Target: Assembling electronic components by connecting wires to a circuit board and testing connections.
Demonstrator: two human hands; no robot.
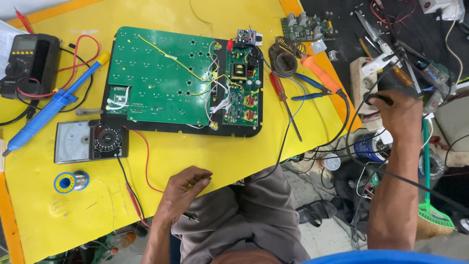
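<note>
My left hand (183, 189) rests at the front edge of the yellow table (205, 156), fingers curled and holding nothing, near a red wire and a black wire (146, 166). My right hand (396, 111) reaches out to the right beyond the table and grips a black plug (382, 99) at a white power strip (364, 78); its black cable runs back toward the table. A large green circuit board (161, 80) on a black backing lies in the middle of the table, with a smaller power board (243, 88) at its right end.
An analog meter (90, 142), a digital meter (29, 63), a blue desoldering pump (51, 110) and a solder spool (71, 182) sit at left. An orange soldering iron (320, 73), its coiled stand (284, 58), a red screwdriver (278, 90) and blue-handled pliers (308, 88) lie right of the board. Tangled cables crowd the right side.
</note>
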